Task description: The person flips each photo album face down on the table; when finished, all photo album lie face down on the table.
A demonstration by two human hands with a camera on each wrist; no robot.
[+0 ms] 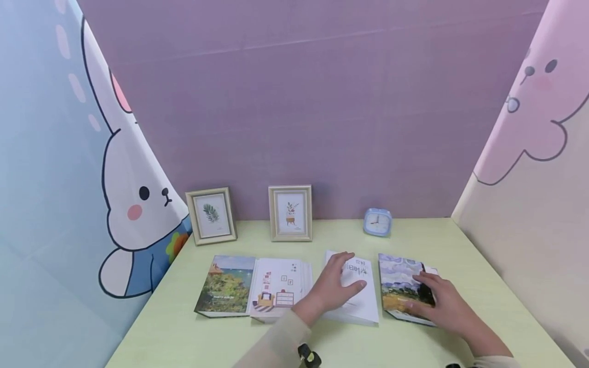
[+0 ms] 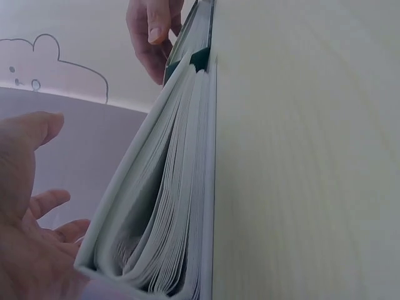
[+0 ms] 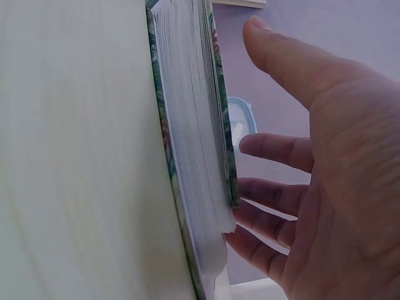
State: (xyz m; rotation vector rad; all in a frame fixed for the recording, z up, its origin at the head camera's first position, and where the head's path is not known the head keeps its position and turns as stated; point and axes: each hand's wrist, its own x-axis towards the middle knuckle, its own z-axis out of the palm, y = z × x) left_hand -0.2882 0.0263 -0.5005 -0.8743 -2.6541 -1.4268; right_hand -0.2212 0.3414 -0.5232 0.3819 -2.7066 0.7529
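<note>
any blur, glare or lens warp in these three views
Head view: soft even light, no glare, fisheye bending the side walls, clock face small and soft. Left wrist view: white book pages sharp, left hand blurred close up. Right wrist view: right hand fairly sharp, the clock behind it out of focus.

The white book (image 1: 356,291) under the left hand's grip (image 1: 333,286) bears large Chinese characters beside the fingers, seemingly "旧时光". The landscape book (image 1: 225,286), far left, carries small, unreadable lettering.

Two framed prints (image 1: 210,215) (image 1: 290,212), blue clock (image 1: 378,221), desk (image 1: 414,240).
</note>
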